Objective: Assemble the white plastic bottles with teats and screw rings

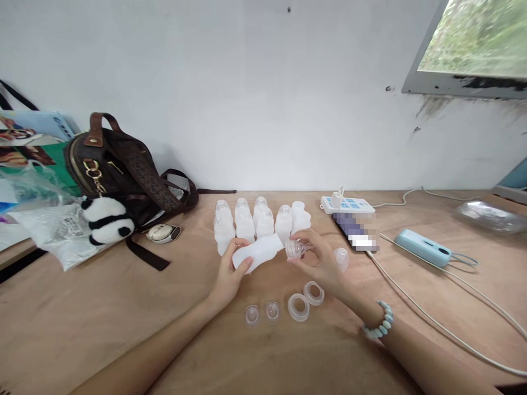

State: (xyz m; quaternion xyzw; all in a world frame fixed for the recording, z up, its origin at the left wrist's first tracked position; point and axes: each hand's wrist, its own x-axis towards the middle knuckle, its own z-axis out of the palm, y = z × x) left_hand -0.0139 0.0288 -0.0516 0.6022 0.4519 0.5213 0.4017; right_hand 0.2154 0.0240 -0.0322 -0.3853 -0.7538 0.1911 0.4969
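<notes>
My left hand [234, 265] is closed around a white baby bottle [258, 252], tilted with its neck pointing right. In my right hand [315, 254] is a clear nipple with its collar ring [293, 248], held right at the bottle's mouth; whether they touch I cannot tell. Behind stand several white bottles with clear caps [244, 219] and one uncapped bottle [300, 215]. Nearer me lie two clear nipples [252, 315] and two collar rings [298, 307]. A clear cap [341, 258] sits beside my right hand, partly hidden by it.
To the left are a brown backpack [119, 164] with a panda charm [107, 220], a plastic bag [53, 230] and a watch [168, 233]. On the right lie a power strip [354, 205], phone [354, 231], blue power bank [424, 248], cables and clear packaging [489, 215].
</notes>
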